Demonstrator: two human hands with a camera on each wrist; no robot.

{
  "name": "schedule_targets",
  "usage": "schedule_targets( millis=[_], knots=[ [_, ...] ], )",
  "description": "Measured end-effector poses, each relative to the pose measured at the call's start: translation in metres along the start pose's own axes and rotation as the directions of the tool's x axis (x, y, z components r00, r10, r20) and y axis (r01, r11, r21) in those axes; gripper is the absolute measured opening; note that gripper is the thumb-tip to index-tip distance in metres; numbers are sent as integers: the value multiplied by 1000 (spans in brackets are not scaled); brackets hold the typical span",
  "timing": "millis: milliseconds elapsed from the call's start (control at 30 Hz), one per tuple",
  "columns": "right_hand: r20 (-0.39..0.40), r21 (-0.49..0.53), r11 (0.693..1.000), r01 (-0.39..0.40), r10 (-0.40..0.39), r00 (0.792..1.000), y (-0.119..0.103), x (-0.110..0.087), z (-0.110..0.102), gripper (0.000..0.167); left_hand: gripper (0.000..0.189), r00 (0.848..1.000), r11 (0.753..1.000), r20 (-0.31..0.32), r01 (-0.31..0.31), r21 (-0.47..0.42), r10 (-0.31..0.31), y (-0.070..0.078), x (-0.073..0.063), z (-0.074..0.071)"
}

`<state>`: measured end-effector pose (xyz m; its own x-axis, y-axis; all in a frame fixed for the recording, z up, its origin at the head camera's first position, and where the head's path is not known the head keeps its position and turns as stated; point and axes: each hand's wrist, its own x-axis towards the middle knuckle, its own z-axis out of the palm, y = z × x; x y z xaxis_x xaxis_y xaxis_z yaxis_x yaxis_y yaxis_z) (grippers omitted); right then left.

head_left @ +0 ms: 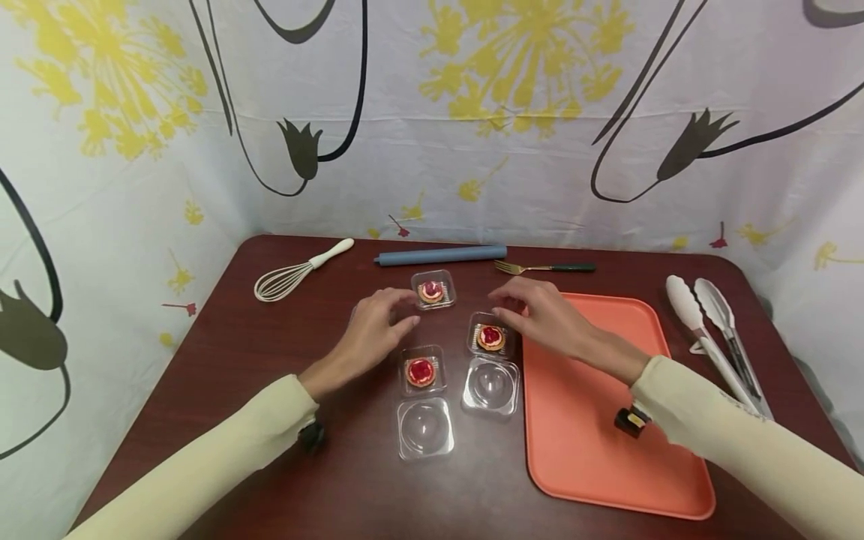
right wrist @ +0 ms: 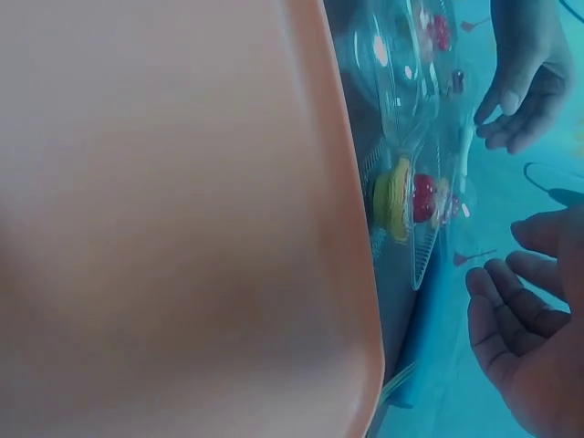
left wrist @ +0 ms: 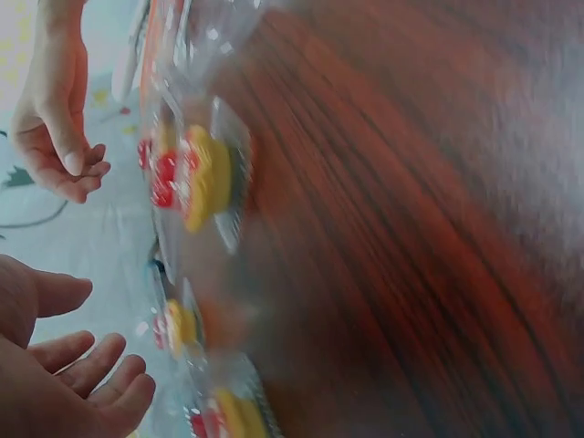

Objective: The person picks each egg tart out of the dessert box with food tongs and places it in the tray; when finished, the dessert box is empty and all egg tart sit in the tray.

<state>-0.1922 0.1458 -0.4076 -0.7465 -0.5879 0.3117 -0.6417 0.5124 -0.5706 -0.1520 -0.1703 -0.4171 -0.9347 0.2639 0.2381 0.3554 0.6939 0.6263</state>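
Tarts point(head_left: 490, 338) in square, clear plastic boxes point(head_left: 440, 360) left of smooth tray point(head_left: 607, 435); left hand point(head_left: 370, 328), right hand point(head_left: 543, 311) with grips loosely apart.

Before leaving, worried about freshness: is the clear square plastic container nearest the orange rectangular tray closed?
No: its clear domed lid lies open, leaving the red-topped tart uncovered.

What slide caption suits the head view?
Left hand and right hand hover near three tarts in clear containers beside an orange tray.

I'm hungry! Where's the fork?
In the head view, right of centre, the fork lies by the right end of the blue rod, just beyond the right hand.
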Motion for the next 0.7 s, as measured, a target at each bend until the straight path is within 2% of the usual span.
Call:
schedule_targets(
  millis=[267,467,667,700],
  knots=[
    [64,-8,998,65,-64,996,4,24,12,27,49,998,998,13,61,5,-61,-14,15,7],
    [53,-35,993,117,-115,992,10,37,21,29,60,992,992,51,115,57,-118,-17,27,10],
    [111,-65,994,87,-79,991,15,50,26,36,77,973,980,133,176,88,-187,-18,41,9],
    [126,-70,995,77,-68,990,15,52,26,38,81,972,980,143,173,102,-187,-27,43,13]
  ],
)
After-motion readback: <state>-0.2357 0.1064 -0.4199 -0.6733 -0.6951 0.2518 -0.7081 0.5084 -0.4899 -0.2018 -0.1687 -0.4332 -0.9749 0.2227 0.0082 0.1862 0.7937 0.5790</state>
